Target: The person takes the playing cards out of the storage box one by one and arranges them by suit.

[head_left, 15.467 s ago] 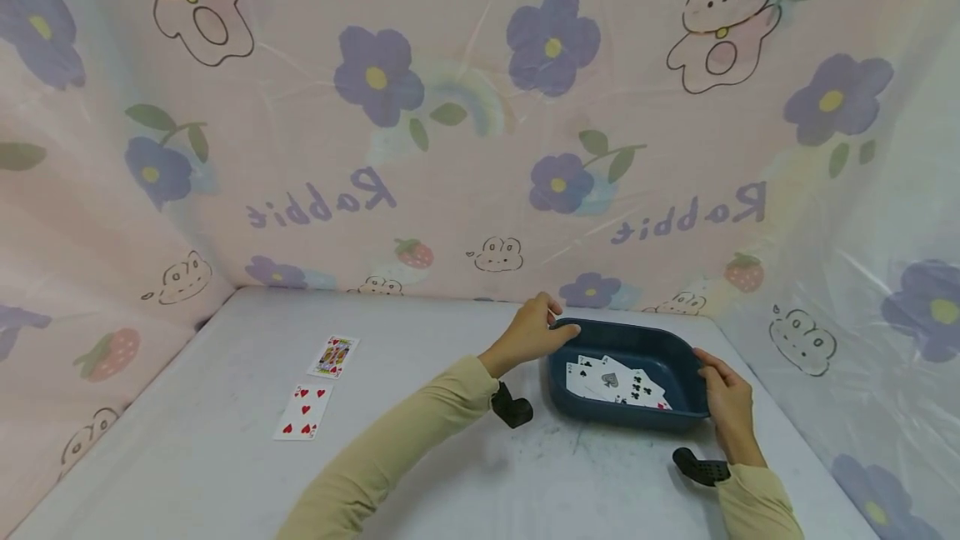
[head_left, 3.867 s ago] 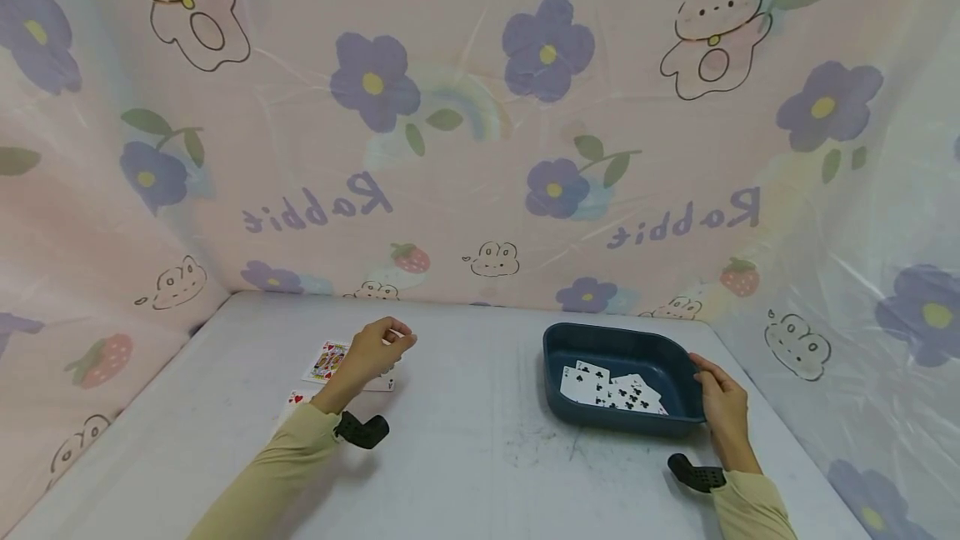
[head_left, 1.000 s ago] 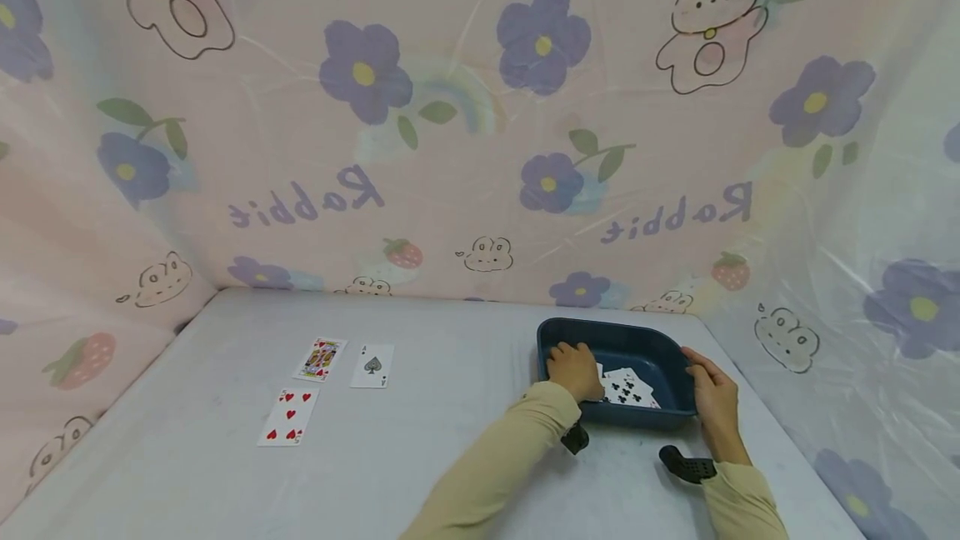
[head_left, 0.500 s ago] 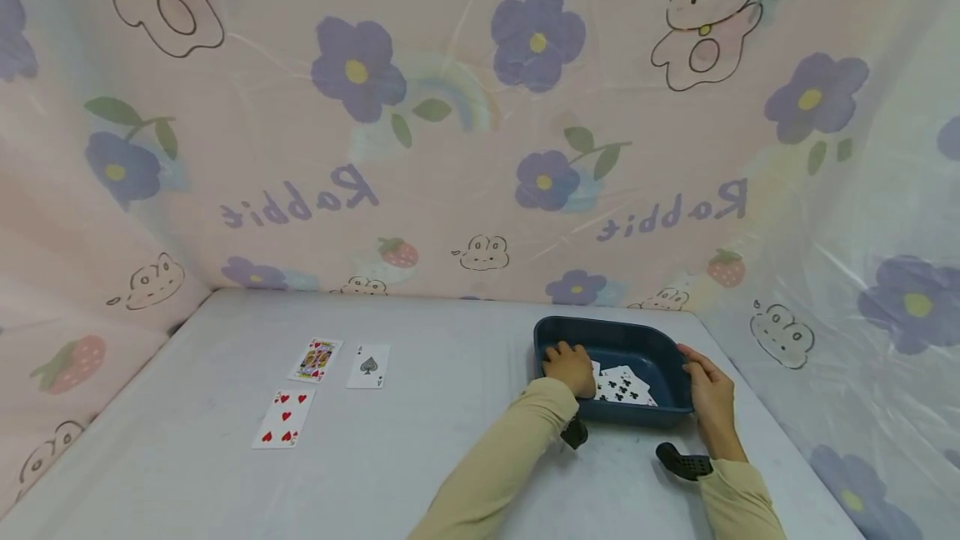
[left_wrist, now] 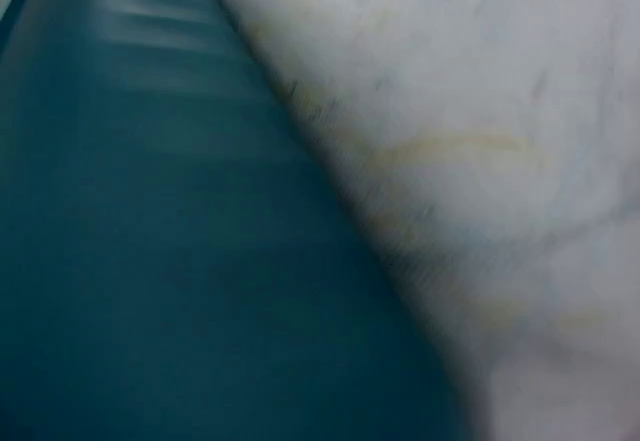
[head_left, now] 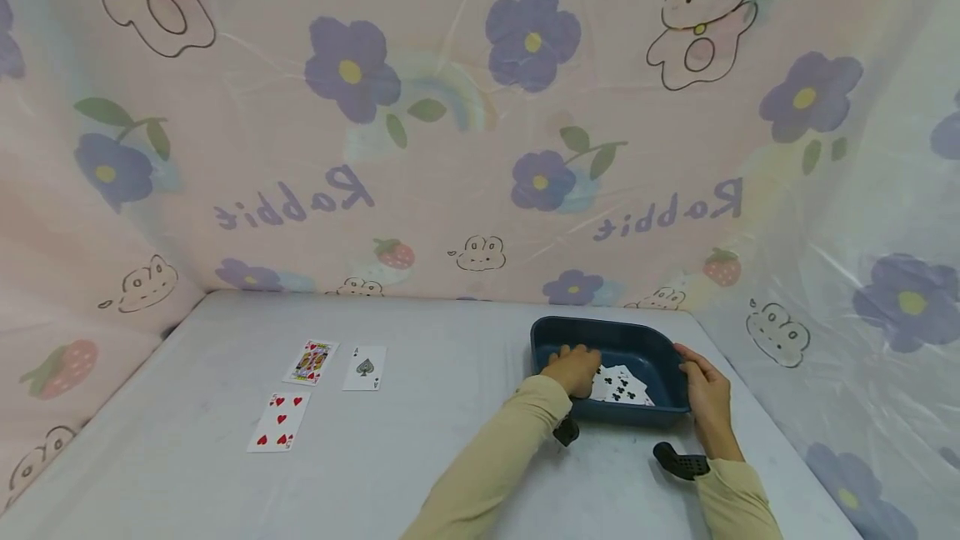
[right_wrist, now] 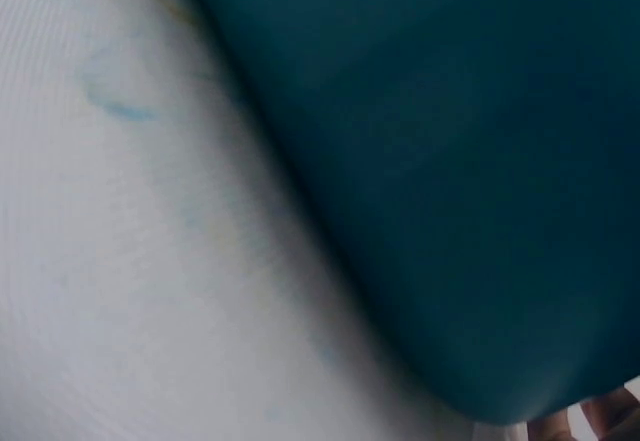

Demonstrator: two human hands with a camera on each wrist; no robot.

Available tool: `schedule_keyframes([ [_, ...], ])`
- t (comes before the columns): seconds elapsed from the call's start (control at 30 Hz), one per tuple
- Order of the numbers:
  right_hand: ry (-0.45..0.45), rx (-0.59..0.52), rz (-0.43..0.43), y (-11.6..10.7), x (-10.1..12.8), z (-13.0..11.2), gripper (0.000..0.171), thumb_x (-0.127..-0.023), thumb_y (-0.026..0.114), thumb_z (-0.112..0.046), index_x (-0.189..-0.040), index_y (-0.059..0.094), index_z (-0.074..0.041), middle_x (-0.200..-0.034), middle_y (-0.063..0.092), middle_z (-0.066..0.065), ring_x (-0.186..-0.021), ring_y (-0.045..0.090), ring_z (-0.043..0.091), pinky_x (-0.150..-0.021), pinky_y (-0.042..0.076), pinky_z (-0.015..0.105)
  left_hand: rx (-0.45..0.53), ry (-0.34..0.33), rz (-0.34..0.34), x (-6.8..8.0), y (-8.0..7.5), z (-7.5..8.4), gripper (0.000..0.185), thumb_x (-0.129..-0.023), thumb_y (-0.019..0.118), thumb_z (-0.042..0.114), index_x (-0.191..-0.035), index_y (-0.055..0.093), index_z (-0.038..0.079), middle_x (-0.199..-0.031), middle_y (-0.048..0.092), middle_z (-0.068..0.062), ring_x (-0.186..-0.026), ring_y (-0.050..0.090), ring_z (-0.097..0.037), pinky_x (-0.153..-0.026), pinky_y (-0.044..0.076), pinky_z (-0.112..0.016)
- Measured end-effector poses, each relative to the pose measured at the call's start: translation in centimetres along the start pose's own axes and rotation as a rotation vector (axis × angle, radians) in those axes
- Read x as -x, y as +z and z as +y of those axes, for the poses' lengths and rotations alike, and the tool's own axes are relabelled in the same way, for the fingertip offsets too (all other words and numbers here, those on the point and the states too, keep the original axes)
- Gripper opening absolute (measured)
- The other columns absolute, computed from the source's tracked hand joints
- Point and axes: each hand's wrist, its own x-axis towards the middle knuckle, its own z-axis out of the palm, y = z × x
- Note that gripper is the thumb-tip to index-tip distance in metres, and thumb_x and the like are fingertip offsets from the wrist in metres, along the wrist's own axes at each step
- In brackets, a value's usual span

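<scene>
A dark blue tray (head_left: pixel 609 335) stands on the white table at the right, with several playing cards (head_left: pixel 624 386) lying face up in it. My left hand (head_left: pixel 574 368) reaches over the tray's near left wall and lies knuckles up on the cards; its fingertips are hidden, so a pinch cannot be seen. My right hand (head_left: pixel 702 386) grips the tray's right rim. The left wrist view is blurred and shows only the tray's wall (left_wrist: pixel 150 261) and the table (left_wrist: pixel 480 111). In the right wrist view the tray's outer wall (right_wrist: pixel 450 161) fills most of the frame.
Three cards lie face up on the table's left half: a king (head_left: pixel 311 361), the ace of spades (head_left: pixel 364 367) beside it, and a five of hearts (head_left: pixel 278 422) nearer me. Flowered plastic sheeting (head_left: pixel 480 148) walls the table at the back and both sides.
The left hand laid the ace of spades beside the king, then returned into the tray. Over the last second it has only shifted slightly over the cards. The right hand has kept its hold.
</scene>
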Motion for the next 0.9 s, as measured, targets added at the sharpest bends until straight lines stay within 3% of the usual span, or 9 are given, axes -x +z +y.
schedule_keyframes([
  [0.13, -0.019, 0.003, 0.005, -0.06, -0.12, -0.18, 0.041, -0.100, 0.039, -0.012, -0.136, 0.053, 0.000, -0.144, 0.046, 0.015, -0.135, 0.036, 0.024, -0.110, 0.026, 0.041, -0.038, -0.026, 0.015, 0.38, -0.70, 0.00, 0.029, -0.093, 0.064, 0.018, -0.122, 0.061, 0.024, -0.121, 0.055, 0.000, -0.107, 0.046, -0.021, -0.089, 0.040, -0.038],
  [0.37, -0.019, 0.005, 0.006, 0.03, -0.21, -0.23, 0.041, -0.101, 0.038, -0.013, -0.137, 0.052, 0.000, -0.144, 0.046, 0.015, -0.137, 0.035, 0.025, -0.111, 0.026, 0.042, -0.018, -0.109, 0.002, 0.58, -1.11, -0.03, 0.029, -0.095, 0.061, 0.021, -0.124, 0.062, 0.023, -0.117, 0.054, -0.005, -0.108, 0.048, -0.025, -0.091, 0.041, -0.039],
  [0.67, -0.017, 0.004, 0.001, 0.04, -0.12, -0.11, 0.041, -0.101, 0.038, -0.012, -0.137, 0.052, 0.000, -0.145, 0.045, 0.015, -0.137, 0.035, 0.025, -0.111, 0.026, 0.042, 0.015, -0.119, -0.047, 0.10, -0.91, -0.47, 0.035, -0.093, 0.064, 0.017, -0.127, 0.059, 0.023, -0.124, 0.049, -0.008, -0.114, 0.044, -0.027, -0.095, 0.039, -0.039],
  [0.9, -0.021, 0.003, 0.002, 0.06, 0.01, -0.01, 0.041, -0.101, 0.038, -0.012, -0.137, 0.052, 0.000, -0.144, 0.046, 0.015, -0.136, 0.036, 0.024, -0.110, 0.027, 0.041, 0.012, -0.107, 0.001, 0.14, -0.66, -0.62, 0.022, -0.090, 0.068, 0.016, -0.111, 0.065, 0.023, -0.116, 0.051, -0.004, -0.107, 0.044, -0.024, -0.093, 0.037, -0.038],
])
